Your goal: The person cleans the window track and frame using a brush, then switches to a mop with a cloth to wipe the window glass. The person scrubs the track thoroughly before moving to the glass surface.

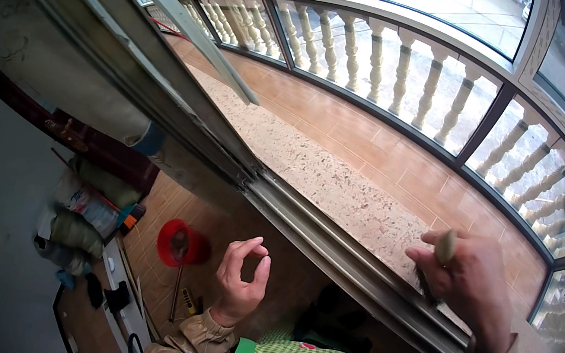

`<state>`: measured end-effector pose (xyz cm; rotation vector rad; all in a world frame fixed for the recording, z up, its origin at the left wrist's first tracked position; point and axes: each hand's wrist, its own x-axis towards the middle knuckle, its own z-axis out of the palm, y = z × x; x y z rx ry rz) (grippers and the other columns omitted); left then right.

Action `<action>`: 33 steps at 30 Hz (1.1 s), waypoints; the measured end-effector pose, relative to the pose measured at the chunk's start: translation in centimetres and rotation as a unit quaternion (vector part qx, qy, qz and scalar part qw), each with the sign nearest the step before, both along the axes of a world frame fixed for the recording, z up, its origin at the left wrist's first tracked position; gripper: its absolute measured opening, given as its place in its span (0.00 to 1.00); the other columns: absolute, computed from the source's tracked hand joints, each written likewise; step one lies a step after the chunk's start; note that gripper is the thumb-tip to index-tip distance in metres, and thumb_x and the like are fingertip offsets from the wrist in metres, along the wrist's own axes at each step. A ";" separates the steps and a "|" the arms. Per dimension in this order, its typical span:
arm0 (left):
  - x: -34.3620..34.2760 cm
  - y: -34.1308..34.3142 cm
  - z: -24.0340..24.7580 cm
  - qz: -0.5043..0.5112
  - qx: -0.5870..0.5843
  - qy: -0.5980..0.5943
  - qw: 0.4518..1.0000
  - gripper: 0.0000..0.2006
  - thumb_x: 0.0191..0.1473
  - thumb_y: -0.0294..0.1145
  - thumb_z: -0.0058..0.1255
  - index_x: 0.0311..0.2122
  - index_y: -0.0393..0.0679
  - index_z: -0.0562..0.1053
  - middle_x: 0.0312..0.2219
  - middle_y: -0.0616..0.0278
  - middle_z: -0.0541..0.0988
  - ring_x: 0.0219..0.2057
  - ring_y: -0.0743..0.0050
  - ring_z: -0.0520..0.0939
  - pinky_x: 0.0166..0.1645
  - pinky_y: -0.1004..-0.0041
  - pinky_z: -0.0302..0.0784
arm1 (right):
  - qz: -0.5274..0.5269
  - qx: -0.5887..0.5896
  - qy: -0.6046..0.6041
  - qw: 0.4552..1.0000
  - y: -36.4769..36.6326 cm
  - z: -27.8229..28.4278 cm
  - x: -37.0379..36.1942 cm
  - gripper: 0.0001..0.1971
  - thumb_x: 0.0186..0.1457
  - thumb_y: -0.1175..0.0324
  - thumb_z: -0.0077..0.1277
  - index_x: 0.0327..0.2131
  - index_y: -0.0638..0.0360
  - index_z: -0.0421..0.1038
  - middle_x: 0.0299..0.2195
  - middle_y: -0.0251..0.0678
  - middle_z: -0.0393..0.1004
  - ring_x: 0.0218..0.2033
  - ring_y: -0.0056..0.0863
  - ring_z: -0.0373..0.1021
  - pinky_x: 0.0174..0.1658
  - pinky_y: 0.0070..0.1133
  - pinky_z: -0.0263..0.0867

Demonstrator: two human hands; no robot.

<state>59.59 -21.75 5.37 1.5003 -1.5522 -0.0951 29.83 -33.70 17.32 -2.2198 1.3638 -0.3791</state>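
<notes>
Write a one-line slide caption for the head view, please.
Right hand holds a small brush against the speckled stone window sill; empty left hand hovers above the brown tiled floor.

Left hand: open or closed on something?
Empty. The left hand hangs in the air, thumb and forefinger curled into a ring, with nothing visible between them.

Tiled floor (179, 207), red bucket (178, 243), cans (84, 206), small tools (188, 301)

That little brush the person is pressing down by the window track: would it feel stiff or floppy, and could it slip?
The brush probably feels light, since the right hand pinches it with fingertips only. Its dark bristles look short against the metal window track, so likely stiff rather than floppy. The handle end seems smooth and rounded, so it might slip.
</notes>
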 end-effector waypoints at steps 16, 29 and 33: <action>-2.2 -9.6 -2.6 -0.173 -0.068 -0.157 0.970 0.07 0.48 0.28 0.56 0.35 0.49 0.78 0.32 0.73 0.78 0.36 0.80 0.79 0.43 0.80 0.75 | 0.071 0.330 -0.272 0.901 -15.5 -5.2 10.2 0.13 0.53 0.62 0.57 0.25 0.62 0.74 0.19 0.35 0.74 0.21 0.21 0.71 0.24 0.20 0.67; -1.3 -10.1 -2.8 -0.235 -0.056 -0.196 0.950 0.07 0.45 0.28 0.57 0.33 0.48 0.77 0.29 0.70 0.78 0.34 0.77 0.79 0.42 0.79 0.75 | 0.073 -0.048 -0.465 0.881 -19.0 -12.0 28.9 0.14 0.54 0.64 0.50 0.19 0.61 0.68 0.15 0.46 0.67 0.16 0.43 0.68 0.22 0.32 0.64; -1.7 -10.1 -2.7 -0.235 -0.064 -0.181 0.953 0.08 0.40 0.27 0.55 0.30 0.45 0.78 0.28 0.65 0.78 0.32 0.71 0.80 0.38 0.75 0.77 | -0.055 -0.245 -0.519 0.817 -24.2 -10.9 31.4 0.17 0.59 0.61 0.50 0.19 0.57 0.70 0.11 0.30 0.67 0.11 0.21 0.65 0.14 0.19 0.62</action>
